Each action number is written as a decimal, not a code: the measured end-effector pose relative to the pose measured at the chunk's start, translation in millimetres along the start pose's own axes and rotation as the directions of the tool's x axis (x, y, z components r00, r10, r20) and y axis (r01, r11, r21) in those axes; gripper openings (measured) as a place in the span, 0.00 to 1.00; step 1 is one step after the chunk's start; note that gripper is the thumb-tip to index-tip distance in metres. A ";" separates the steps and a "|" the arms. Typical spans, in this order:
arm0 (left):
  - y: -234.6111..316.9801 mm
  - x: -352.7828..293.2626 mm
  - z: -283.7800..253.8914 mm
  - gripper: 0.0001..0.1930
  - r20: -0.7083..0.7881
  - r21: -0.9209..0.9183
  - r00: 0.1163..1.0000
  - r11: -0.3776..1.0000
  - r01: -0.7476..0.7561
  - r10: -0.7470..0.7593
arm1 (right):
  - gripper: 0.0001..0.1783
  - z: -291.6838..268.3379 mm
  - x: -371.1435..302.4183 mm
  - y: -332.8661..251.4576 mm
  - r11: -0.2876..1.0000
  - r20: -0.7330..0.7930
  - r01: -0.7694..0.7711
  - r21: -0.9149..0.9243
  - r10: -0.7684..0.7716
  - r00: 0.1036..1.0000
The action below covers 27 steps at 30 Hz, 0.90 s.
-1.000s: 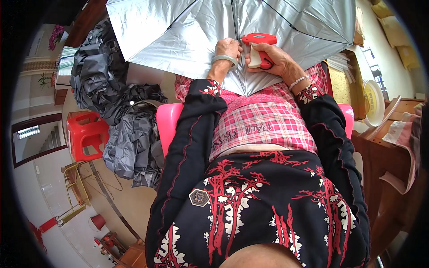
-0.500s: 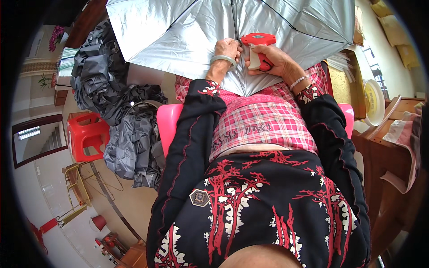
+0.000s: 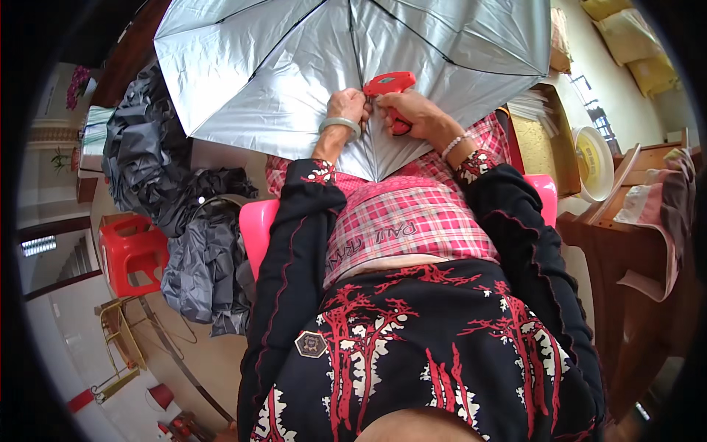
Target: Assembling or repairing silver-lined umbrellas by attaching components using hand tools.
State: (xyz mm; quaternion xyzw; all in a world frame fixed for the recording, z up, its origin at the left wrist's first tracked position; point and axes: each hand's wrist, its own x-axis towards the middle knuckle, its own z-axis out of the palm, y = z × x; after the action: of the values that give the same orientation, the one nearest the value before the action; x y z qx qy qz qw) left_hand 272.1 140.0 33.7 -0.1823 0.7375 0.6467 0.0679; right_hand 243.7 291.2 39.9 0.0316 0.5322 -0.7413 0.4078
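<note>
Over the person's lap [image 3: 431, 174] spreads one silver fabric umbrella [image 3: 287, 96], its near corner pointing bodyward and its dark middle rib [image 3: 356, 44] running away. The left hand [image 3: 347, 107] has its grip curled closed on it; whether on rib or fabric, I cannot tell. The right hand [image 3: 414, 110] wraps its grip around one red plastic pistol-shaped tool [image 3: 390, 82], long head crosswise, nose toward the left hand.
</note>
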 end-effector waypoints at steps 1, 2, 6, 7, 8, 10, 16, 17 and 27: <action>0.8 1.0 0.4 0.11 -0.003 0.026 1.000 0.999 0.018 -0.018 | 0.07 0.8 -1.4 -0.4 1.000 -0.010 0.006 -0.011 -0.007 1.000; 2.1 2.5 1.6 0.11 -0.006 0.053 0.999 0.998 0.036 -0.035 | 0.08 1.2 -3.4 -0.6 1.000 -0.019 0.013 -0.021 -0.014 1.000; 3.4 3.8 3.5 0.10 -0.140 0.191 0.990 0.980 0.056 -0.029 | 0.09 21.8 -25.1 -9.3 0.987 -0.036 0.089 -0.136 -0.095 0.995; 4.9 4.6 1.3 0.10 -0.207 0.244 0.978 0.968 0.064 -0.012 | 0.10 28.9 -32.0 -16.4 0.974 -0.034 0.124 -0.189 -0.133 0.991; 12.1 6.1 -1.9 0.10 -0.213 0.242 0.977 0.969 0.054 -0.001 | 0.10 34.9 -42.3 -30.0 0.972 -0.027 0.134 -0.195 -0.142 0.989; 22.2 12.9 -19.7 0.09 -0.102 0.256 0.989 0.958 0.126 -0.103 | 0.12 42.5 -59.1 -55.0 0.870 -0.064 0.170 -0.462 -0.224 0.972; 76.4 29.1 -124.2 0.09 0.191 0.969 0.982 0.163 -0.188 -0.003 | 0.14 28.9 -88.1 -91.7 0.359 0.033 0.289 -0.887 -0.576 0.817; 83.1 33.3 -151.2 0.10 0.091 0.995 0.993 0.032 -0.093 0.073 | 0.14 35.7 -97.4 -94.9 0.240 0.066 0.272 -0.932 -0.625 0.777; 61.8 19.3 -83.9 0.14 0.033 0.981 0.964 0.177 -0.082 0.264 | 0.15 13.0 -58.1 -56.9 0.592 -0.083 0.178 -0.786 -0.387 0.918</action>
State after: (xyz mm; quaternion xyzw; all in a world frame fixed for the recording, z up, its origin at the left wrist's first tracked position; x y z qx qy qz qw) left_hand 243.5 60.4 97.6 -0.0595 0.9971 0.0230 0.0403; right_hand 251.1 319.6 116.9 -0.1378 0.8388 -0.4917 0.1891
